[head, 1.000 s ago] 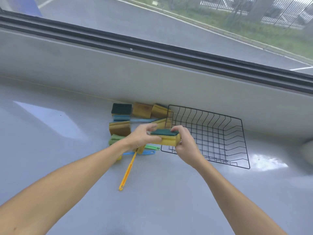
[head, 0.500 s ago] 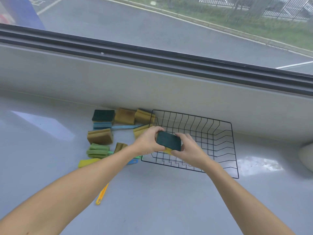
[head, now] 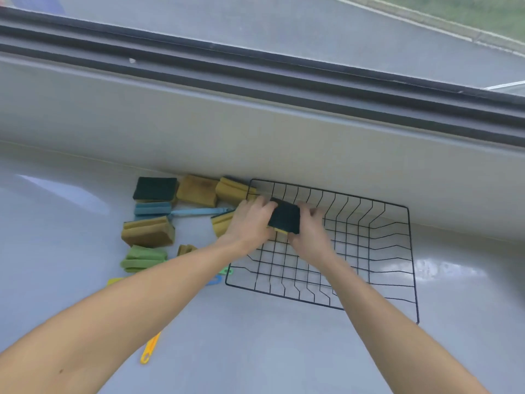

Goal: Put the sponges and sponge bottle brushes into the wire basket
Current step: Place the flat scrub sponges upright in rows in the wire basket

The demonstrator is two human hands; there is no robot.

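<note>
Here, a pale grey floor (head: 255, 351) runs up to a low white ledge (head: 255, 137) under a dark window track (head: 284, 78). On the floor, against the ledge, sits the black wire basket (head: 397, 251), its grid bare apart from what the hands bring in. 2 bare forearms reach forward from the lower corners. The left hand (head: 250, 223) and the right hand (head: 311, 231) both grip the same sponge (head: 285, 220), dark green face up with a strip of yellow showing beneath, held at the basket's far-left corner, inside the rim; whether it touches the wire bottom cannot be told.

To the left of the basket lies the rest of the pile: a dark-green-topped sponge (head: 154, 189), 2 tan ones (head: 196, 190) beside it along the ledge, a larger tan sponge (head: 147, 231), and another yellow sponge (head: 221, 223) partly hidden behind the left hand. A blue bottle brush (head: 176, 210) lies between them, a green brush head (head: 143, 258) nearer, and a yellow brush handle (head: 150, 348) pokes out under the left forearm.
</note>
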